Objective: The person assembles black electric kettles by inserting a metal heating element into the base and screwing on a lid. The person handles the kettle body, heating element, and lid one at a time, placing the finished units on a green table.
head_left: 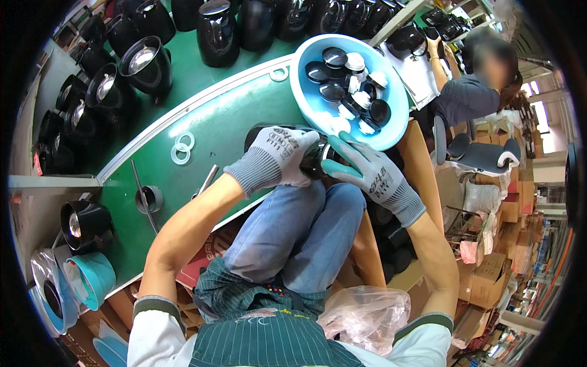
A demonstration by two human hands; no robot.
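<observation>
My left hand [282,156], in a grey knitted glove, is closed round a glossy black pot-shaped body [314,160] lying on its side just above my knees. The glove hides most of it. My right hand [370,171], in a grey glove with green-coated fingers, grips the right-hand end of the same black body, fingers curved over its rim. Just beyond the hands stands a light blue basin [296,92] holding several round black caps [332,92] and white plastic pieces [361,99].
Pale rings [181,148] lie on the green table [238,113], near a grey ring-shaped part [149,199] and a thin dark rod [136,177]. Black pot bodies [217,37] line the far side. A person [468,98] works at the right; cardboard boxes [491,278] stand behind.
</observation>
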